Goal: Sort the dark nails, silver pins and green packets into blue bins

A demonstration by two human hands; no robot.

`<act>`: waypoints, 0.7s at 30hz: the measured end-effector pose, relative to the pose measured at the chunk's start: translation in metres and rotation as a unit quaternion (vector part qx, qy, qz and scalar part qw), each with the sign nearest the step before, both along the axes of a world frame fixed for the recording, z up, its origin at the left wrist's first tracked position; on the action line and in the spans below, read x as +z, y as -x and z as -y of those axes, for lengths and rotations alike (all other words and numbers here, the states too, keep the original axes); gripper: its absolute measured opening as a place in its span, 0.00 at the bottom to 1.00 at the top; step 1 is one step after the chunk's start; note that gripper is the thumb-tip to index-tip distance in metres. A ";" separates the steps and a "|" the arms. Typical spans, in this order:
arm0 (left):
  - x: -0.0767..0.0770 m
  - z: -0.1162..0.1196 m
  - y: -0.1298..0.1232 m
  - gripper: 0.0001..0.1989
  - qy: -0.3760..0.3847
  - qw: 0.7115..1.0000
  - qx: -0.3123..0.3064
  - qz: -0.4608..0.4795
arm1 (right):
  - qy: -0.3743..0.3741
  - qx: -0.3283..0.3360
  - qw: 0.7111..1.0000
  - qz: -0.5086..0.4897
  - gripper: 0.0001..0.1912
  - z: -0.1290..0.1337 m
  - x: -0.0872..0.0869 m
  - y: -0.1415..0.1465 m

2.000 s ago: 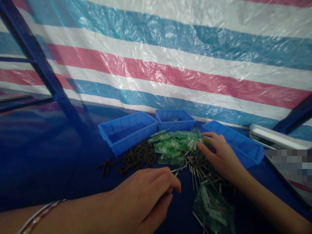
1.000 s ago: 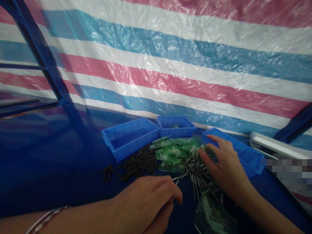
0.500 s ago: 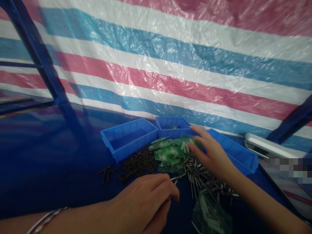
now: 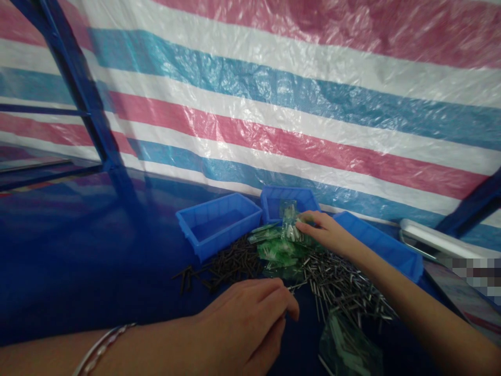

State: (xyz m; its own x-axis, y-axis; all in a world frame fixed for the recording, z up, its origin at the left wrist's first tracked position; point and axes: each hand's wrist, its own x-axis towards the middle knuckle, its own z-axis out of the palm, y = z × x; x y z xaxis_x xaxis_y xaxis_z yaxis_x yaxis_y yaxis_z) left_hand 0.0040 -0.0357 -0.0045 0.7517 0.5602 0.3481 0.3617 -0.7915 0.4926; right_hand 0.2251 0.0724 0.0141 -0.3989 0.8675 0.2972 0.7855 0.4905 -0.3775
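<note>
My right hand reaches over the heap of green-tinted plastic packets and pinches one clear green packet, which stands up above the heap. My left hand rests curled at the near edge of the silver nails. Its fingertips are beside a thin nail, and I cannot tell whether they hold it. Dark nails lie spread left of the packets. A green plastic bag lies near the bottom, partly under my right forearm's side.
Blue plastic bins stand behind the heaps: left, middle, right. The work surface is glossy blue. A striped tarp and blue steel frame stand behind; a metal-edged object is at right.
My right hand has moved left and back from the silver nails onto the green packets and raised one packet. My left hand has barely moved. The view has shifted slightly.
</note>
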 end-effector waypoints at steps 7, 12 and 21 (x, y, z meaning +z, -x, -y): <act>-0.004 -0.005 -0.003 0.14 0.004 1.000 0.005 0.006 | 0.015 0.021 1.000 0.007 0.13 0.001 0.004 0.000; -0.002 -0.003 -0.001 0.13 0.009 1.000 -0.004 0.000 | 0.054 0.044 0.997 0.020 0.09 -0.012 0.013 0.004; -0.006 -0.002 0.000 0.12 0.024 1.000 -0.016 0.001 | 0.092 0.057 0.994 0.035 0.14 -0.005 0.021 0.012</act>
State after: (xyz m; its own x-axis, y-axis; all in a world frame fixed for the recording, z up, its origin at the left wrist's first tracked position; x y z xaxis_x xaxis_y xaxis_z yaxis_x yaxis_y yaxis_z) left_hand 0.0039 -0.0337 -0.0101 0.7687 0.5527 0.3220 0.3364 -0.7774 0.5315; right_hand 0.2135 0.0773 0.0349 -0.5126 0.8520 0.1061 0.7561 0.5065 -0.4144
